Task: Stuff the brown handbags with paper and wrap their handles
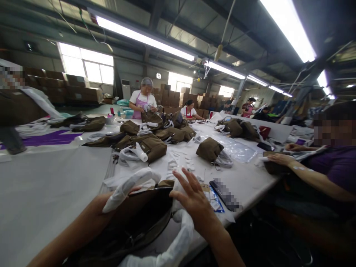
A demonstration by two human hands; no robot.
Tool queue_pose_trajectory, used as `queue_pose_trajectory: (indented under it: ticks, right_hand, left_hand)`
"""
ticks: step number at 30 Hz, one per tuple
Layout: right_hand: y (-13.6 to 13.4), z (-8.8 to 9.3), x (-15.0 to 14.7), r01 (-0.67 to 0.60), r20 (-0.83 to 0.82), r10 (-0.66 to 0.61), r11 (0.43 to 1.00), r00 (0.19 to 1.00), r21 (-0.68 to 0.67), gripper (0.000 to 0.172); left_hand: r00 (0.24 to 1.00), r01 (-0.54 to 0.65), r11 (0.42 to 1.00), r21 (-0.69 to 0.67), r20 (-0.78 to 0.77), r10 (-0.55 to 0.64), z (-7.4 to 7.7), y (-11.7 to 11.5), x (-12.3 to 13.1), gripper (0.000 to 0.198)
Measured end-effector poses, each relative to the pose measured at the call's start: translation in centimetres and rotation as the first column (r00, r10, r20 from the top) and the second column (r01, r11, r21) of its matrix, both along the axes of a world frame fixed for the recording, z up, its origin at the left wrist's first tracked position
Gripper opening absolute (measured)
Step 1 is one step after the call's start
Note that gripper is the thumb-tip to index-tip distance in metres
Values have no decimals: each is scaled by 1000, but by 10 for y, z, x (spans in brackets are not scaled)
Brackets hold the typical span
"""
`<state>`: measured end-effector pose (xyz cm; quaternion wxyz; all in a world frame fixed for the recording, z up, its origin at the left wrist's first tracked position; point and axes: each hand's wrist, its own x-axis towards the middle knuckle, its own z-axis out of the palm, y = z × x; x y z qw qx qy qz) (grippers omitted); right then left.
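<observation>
"2 bare hands in view; what does the left one have?"

"The left hand (107,204) grasps the open brown bag (139,218) by its rim, though most of its fingers are hidden."

"And the right?"

"Released. The right hand (193,198) has its fingers spread at the bag's other end, close by some white wrapping (178,198); I can't tell whether they touch it."

"So the bag sits between them?"

"Yes, tilted, zipper (160,188) undone, dark inside. 2 white-wrapped handles (125,188) curve from it: 1 over the left hand, 1 below the right."

"What lies near the grip?"

"Just right of the right hand, a blue-edged packet (217,200) and a dark phone (224,194). Beyond its fingertips, 1 single bag (210,150) sits apart on the white table (250,181); beyond the left hand are heaped bags (152,146), with a white roll (141,152) on the nearest."

"Anyone close?"

"Well right of the grip, a person in purple (338,163) handles another bag (274,167)."
</observation>
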<state>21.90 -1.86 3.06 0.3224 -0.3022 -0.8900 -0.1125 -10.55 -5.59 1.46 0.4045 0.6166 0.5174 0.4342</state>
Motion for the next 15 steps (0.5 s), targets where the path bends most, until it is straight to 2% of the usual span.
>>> queue_pose_trajectory:
  ticks: [2, 4, 6, 7, 8, 9, 10, 12, 13, 15]
  right_hand:
    - [-7, 6, 7, 94, -65, -91, 994, 994, 47, 42]
    - [-21, 12, 19, 152, -84, -152, 988, 985, -14, 38]
    - [-38, 19, 34, 101, -10, -107, 965, 994, -241, 55]
    - [-46, 23, 41, 50, 34, -40, 916, 999, -399, 65]
    - [-52, 27, 47, 4, 48, 25, 849, 999, -529, 67]
    - [-56, 32, 51, -30, 21, 53, 802, 998, -596, 64]
    - [-58, 36, 52, -53, -32, 42, 801, 999, -596, 56]
    - [-56, 44, 49, -71, -166, -3, 896, 986, -438, 46]
    - [-53, 46, 45, -84, -194, 17, 935, 981, -345, 49]
    - [-44, 46, 33, -151, -80, 132, 941, 988, -302, 55]
  left_hand:
    - [998, 19, 1000, 7, -68, -18, -6, 3, -9, 48]
    - [997, -54, 998, 36, -52, 56, -8, 4, -15, 50]
    - [995, -91, 994, 57, -27, 93, -7, 3, -16, 51]
    - [996, -90, 994, 64, -20, 92, -4, 2, -14, 50]
    - [997, -78, 995, 68, -22, 79, -1, 1, -12, 50]
    - [998, -57, 996, 71, -36, 59, 2, -1, -10, 49]
    - [998, -36, 996, 79, -56, 41, 5, -3, -8, 48]
    - [993, 4, 996, 92, -119, 7, 10, -7, -7, 47]
    - [987, 22, 995, 100, -158, -6, 12, -9, -8, 46]
    - [972, 51, 993, 103, -232, -26, 15, -13, -10, 44]
